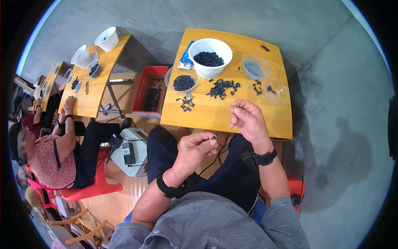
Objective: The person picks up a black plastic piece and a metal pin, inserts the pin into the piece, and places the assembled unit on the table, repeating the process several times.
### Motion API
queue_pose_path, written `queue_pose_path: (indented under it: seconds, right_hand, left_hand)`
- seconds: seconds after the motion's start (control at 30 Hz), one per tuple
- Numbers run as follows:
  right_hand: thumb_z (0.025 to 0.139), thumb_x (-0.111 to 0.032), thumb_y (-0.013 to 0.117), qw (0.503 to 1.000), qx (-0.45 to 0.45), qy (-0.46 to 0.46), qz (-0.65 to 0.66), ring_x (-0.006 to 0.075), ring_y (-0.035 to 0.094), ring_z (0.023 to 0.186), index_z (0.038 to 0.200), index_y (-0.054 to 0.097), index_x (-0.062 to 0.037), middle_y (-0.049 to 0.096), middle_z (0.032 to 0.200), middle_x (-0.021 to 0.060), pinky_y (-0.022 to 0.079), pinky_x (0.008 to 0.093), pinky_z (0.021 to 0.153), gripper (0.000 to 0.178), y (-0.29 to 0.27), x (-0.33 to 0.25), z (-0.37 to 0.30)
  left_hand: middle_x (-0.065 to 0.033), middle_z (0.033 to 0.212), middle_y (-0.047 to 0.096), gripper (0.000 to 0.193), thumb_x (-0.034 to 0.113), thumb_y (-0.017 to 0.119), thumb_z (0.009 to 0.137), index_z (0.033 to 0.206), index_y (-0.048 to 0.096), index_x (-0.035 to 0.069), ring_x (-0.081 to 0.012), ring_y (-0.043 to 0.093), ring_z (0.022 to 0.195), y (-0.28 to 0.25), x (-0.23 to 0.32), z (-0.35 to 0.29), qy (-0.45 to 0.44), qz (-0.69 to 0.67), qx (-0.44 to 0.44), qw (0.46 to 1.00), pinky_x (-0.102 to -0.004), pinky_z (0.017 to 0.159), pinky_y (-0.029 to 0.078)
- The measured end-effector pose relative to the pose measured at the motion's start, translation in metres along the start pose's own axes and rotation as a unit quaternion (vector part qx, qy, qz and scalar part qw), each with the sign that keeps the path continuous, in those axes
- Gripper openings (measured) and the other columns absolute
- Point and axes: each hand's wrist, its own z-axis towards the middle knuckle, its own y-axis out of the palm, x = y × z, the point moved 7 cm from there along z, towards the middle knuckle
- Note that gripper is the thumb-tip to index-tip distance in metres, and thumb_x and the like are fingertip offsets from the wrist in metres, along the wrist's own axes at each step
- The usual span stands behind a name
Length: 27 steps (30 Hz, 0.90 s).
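Note:
My left hand [194,150] is closed over my lap, pinching a small black part [214,138] between thumb and fingertips. Above the table's front edge my right hand [250,120] is also closed in a pinch; what its fingertips hold, if anything, is too small to make out. Beyond it on the yellow table [199,114] lies a loose pile of small black parts [222,88]. A smaller group of black pieces [187,103] lies at left, in front of a clear bowl [168,81] filled with tiny dark pieces.
A white tub [227,52] of black parts stands at the back. To the right are a clear tub [265,62] of pale bluish pieces, a shallow clear bowl [286,93] and a red-black tool [264,48]. A red box [141,91] sits left; a co-worker [49,162] sits farther left.

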Motion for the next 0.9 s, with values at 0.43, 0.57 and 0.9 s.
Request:
queue_pose_path:
  seconds: [0.43, 0.57, 0.9]
  right_hand:
    - [0.089, 0.000, 0.054, 0.970, -0.042, -0.024, -0.238, 0.0113, 0.059, 0.061, 0.097, 0.059, 0.0031, 0.061, 0.072, 0.0060, 0.050, 0.0235, 0.056, 0.009, 0.059, -0.023, -0.037]
    - [0.089, 0.000, 0.053, 0.946, -0.086, -0.020, -0.311, 0.0106, 0.059, 0.060, 0.093, 0.059, 0.0049, 0.058, 0.076, 0.0066, 0.049, 0.0231, 0.055, 0.008, 0.079, -0.029, -0.047]
    - [0.087, 0.005, 0.049, 0.867, -0.179, -0.106, -0.452, 0.0134, 0.059, 0.059, 0.094, 0.059, 0.0055, 0.055, 0.081, 0.0094, 0.047, 0.0247, 0.052, 0.012, 0.117, -0.042, -0.063]
  left_hand:
    - [-0.0076, 0.084, 0.067, 0.014, 0.004, 0.061, 0.088, 0.101, 0.063, -0.001, -0.0127, 0.064, 0.071, 0.009, 0.025, -0.023, 0.077, 0.014, -0.035, 0.996, -0.0242, 0.065, 0.052]
    - [-0.0077, 0.085, 0.067, 0.015, 0.004, 0.061, 0.088, 0.102, 0.063, -0.001, -0.0126, 0.064, 0.071, 0.011, 0.030, -0.027, 0.100, 0.005, -0.051, 0.994, -0.0244, 0.066, 0.053]
    - [-0.0051, 0.083, 0.065, 0.014, 0.005, 0.060, 0.089, 0.101, 0.063, -0.003, -0.0099, 0.062, 0.071, 0.017, 0.039, -0.033, 0.144, 0.021, -0.078, 0.986, -0.0223, 0.067, 0.051]
